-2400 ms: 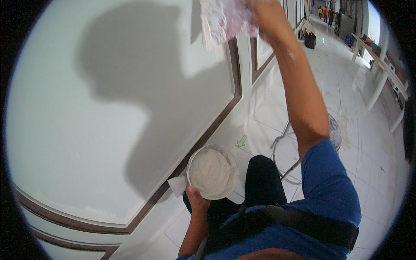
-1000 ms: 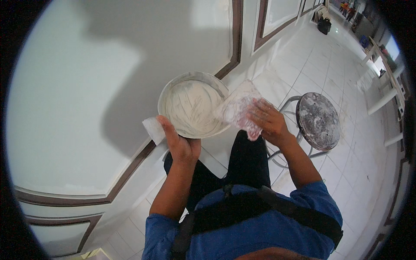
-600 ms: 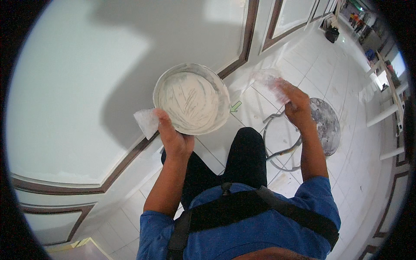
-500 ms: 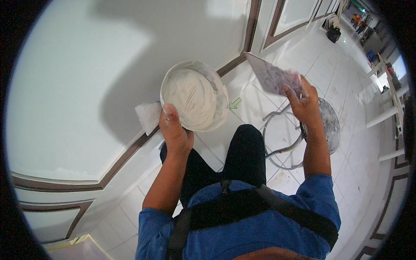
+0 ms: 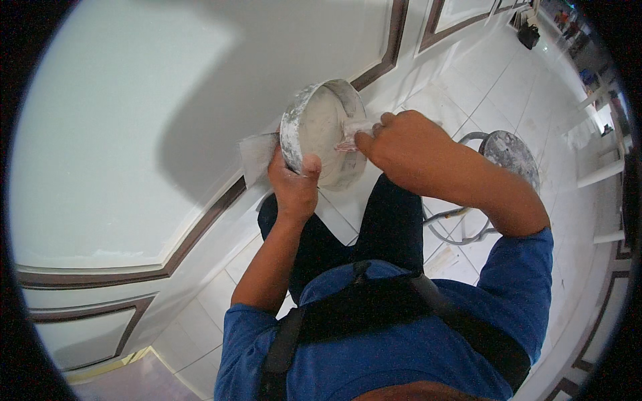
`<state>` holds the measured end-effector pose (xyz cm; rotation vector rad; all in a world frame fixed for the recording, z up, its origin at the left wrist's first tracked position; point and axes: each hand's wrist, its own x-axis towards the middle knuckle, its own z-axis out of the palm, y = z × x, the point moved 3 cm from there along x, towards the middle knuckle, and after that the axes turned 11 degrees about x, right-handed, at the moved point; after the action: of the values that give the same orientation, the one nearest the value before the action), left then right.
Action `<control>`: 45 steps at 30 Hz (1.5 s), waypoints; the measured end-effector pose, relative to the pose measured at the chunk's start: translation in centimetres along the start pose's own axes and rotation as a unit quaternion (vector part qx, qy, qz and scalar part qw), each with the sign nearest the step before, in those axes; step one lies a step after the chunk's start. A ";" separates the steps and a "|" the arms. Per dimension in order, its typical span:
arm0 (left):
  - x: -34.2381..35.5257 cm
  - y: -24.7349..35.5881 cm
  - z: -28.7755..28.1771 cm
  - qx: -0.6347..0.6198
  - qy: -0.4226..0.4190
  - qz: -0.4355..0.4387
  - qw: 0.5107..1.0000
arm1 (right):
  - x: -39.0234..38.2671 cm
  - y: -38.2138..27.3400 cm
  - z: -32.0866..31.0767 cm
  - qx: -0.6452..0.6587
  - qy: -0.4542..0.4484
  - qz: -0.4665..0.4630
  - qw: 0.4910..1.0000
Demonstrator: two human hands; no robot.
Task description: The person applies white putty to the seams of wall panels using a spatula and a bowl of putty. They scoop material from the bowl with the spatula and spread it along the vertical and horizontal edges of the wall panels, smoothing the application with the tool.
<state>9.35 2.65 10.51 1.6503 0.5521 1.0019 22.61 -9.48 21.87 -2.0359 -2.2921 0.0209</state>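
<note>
A round, pale-crusted pan is tilted in front of the wall, with off-white putty spread inside it. My left hand grips the near left side, thumb over the rim. Beside that hand a whitish flat piece sticks out; whether the fingers hold it too is hidden. My right hand is closed around a putty spreader, its blade reaching over the pan's right rim against the putty. The hand covers part of the spreader.
A white wall panel with brown molding stands close on the left. On the white tiled floor, right of my knees, lie a round, splattered grey object and a looped grey hose. A black bag sits farther off.
My right hand has swung left and down, bringing the spreader from above the floor into the pan. My left hand has shifted slightly right and tipped the pan toward the right hand.
</note>
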 end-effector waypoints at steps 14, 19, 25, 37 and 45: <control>-0.8 -0.2 -0.4 0.079 0.062 0.108 0.989 | 4.0 0.7 -0.6 0.261 -0.110 0.025 0.959; -1.0 1.1 0.5 0.051 0.069 0.125 0.989 | 3.3 1.7 -0.3 0.324 -0.065 0.028 0.943; -1.3 -0.4 -0.1 0.062 0.082 0.186 0.977 | 2.9 1.8 -1.7 0.451 -0.145 0.111 0.874; -3.4 -7.4 -4.1 -0.031 0.150 0.054 0.987 | -2.7 10.0 3.8 0.806 0.184 0.052 0.560; -5.1 -3.7 -4.7 -0.016 0.100 0.042 0.994 | -1.4 14.8 -6.1 0.719 0.505 0.017 0.477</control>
<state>3.14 2.49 5.63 1.5633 0.6005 1.2412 37.82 -9.31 27.00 -0.6378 -0.6705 0.4299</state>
